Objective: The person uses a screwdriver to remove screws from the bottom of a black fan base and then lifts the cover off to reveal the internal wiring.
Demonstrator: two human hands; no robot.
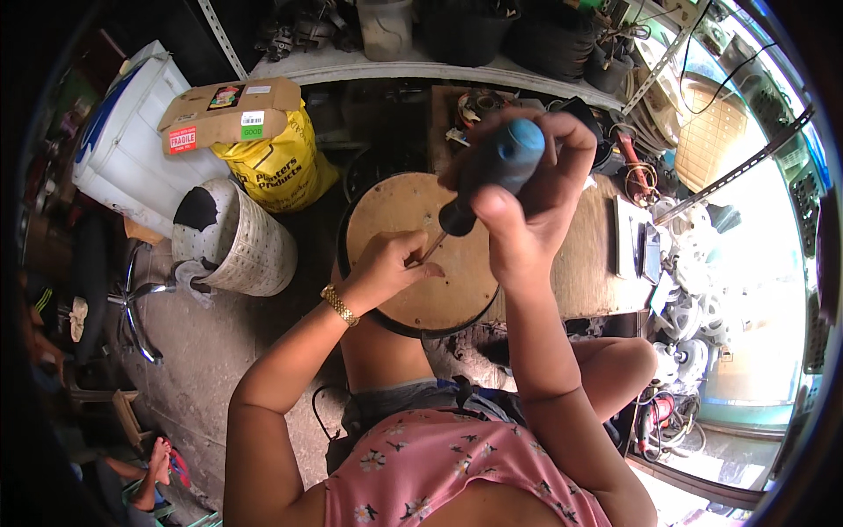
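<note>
blue-and-black screwdriver (492,171) is slanting onto round wooden board (395,206), which is lying just beyond the person's lap, left of workbench (575,272). r. hand (534,215) is grasping the handle; l. hand (386,268) is curling round the tip, can't tell if pinching anything. prob. mid-job: board's sitting inside black rim (436,334), driver's engaging one spot; no. left unclear.

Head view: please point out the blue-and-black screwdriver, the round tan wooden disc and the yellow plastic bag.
Blue-and-black screwdriver (502,167), head view: handle.
Round tan wooden disc (457,285), head view: bare lower-right surface.
Yellow plastic bag (285,171), head view: printed front.
</note>
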